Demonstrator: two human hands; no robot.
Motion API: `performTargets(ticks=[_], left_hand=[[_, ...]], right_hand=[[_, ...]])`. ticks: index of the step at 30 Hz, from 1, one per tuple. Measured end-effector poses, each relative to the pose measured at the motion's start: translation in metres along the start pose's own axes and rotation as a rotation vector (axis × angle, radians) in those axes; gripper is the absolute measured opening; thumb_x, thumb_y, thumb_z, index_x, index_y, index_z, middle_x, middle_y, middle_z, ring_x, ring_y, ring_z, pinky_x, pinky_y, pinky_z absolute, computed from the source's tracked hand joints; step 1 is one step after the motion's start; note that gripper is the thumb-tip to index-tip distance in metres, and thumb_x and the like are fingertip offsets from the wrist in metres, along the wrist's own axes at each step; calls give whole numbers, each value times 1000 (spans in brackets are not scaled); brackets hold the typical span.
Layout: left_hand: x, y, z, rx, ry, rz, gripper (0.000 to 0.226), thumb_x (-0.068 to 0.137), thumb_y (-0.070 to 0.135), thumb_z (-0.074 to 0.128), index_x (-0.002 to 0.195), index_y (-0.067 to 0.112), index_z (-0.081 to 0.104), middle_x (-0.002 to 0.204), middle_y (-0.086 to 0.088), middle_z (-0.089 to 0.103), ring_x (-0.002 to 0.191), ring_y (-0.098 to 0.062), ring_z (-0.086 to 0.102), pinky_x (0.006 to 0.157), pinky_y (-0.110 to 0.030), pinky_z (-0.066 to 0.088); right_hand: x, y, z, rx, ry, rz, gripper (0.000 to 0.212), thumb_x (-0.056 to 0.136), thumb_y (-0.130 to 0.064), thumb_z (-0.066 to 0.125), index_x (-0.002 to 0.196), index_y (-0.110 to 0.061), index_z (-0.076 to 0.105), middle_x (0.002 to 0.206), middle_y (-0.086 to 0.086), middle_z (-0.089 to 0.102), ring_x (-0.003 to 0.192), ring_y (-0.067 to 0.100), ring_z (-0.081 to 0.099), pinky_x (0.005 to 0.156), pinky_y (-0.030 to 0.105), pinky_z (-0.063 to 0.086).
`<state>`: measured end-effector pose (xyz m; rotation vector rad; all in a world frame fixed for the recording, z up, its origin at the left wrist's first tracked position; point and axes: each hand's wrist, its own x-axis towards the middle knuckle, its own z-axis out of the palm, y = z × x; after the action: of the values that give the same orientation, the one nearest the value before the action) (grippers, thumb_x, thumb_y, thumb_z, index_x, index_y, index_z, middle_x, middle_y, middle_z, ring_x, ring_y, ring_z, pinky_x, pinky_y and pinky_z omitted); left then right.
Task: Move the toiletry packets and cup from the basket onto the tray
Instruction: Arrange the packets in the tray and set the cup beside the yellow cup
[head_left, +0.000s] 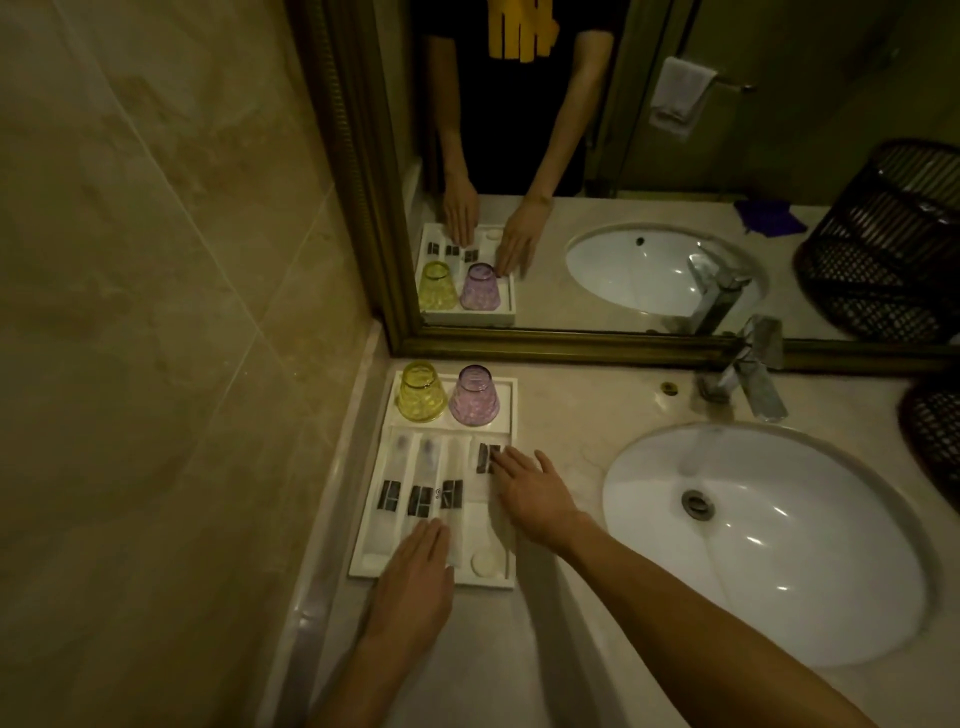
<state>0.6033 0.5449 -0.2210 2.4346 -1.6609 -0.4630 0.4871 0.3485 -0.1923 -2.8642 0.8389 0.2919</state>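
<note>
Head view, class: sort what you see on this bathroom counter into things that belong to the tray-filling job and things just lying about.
Belongs to the job:
white tray
toiletry packets
yellow cup
purple cup
black basket
left hand
right hand

Just lying about:
sink
tap
mirror
hanging towel, in reflection
purple cloth, in reflection

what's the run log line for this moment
left hand flat on packets | right hand on right packet | cups inverted on tray
</note>
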Motion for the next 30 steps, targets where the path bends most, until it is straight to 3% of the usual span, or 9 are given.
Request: performTargets(ticks=[5,8,10,14,18,23,26,30], left_hand=[[-12,13,0,-55,51,-68,58,103,34,39,156,14,26,165,-4,25,153,-18,20,120,-28,8],[-26,22,-2,-75,76,-97,57,100,29,51,152,10,37,160,-9,35,149,-23,33,120,-35,24],[-32,25,-3,-88,83,-107,56,101,27,49,153,11,35,161,-9,34,149,-23,31,121,-34,23],[-35,24,-6,-118,89,-159,58,104,33,37,158,18,23,167,-3,21,153,-15,16,123,-27,14],[-26,21,-12,-130,116,-170,57,104,34,40,156,16,27,166,-6,24,153,-17,20,122,-28,18],[-14,15,-15,-103,85,-141,57,104,35,42,156,16,29,165,-7,26,153,-18,21,124,-32,20],[-12,13,-12,-63,23,-122,56,105,35,38,157,18,26,167,-5,23,154,-19,15,125,-34,15],[-14,8,-7,-37,-38,-106,58,104,34,36,158,21,20,168,-1,18,155,-18,8,126,-36,12]], right_hand=[[6,-6,-2,32,141,-1,43,95,-25,55,137,-14,56,145,9,53,139,28,43,122,55,20],[9,-13,2,-111,118,-139,33,92,-16,57,123,-8,65,132,14,59,126,34,52,117,59,28],[11,-16,3,-200,123,-204,27,90,-9,57,114,-4,69,124,17,63,118,36,56,111,56,35],[10,-13,-7,-178,243,-252,24,79,-7,70,103,-6,74,109,13,69,98,32,65,82,41,51],[2,-6,-16,100,341,-112,33,77,3,68,109,-7,66,101,14,68,66,36,66,50,36,45],[-2,6,-28,580,397,-6,3,92,-14,56,92,-14,60,84,5,68,71,22,62,66,41,54],[3,10,-40,603,336,-42,1,91,-13,59,91,-12,60,87,5,66,76,22,60,71,45,53],[22,16,-55,513,120,-151,30,87,4,61,110,-14,60,116,8,58,98,23,58,82,43,55]])
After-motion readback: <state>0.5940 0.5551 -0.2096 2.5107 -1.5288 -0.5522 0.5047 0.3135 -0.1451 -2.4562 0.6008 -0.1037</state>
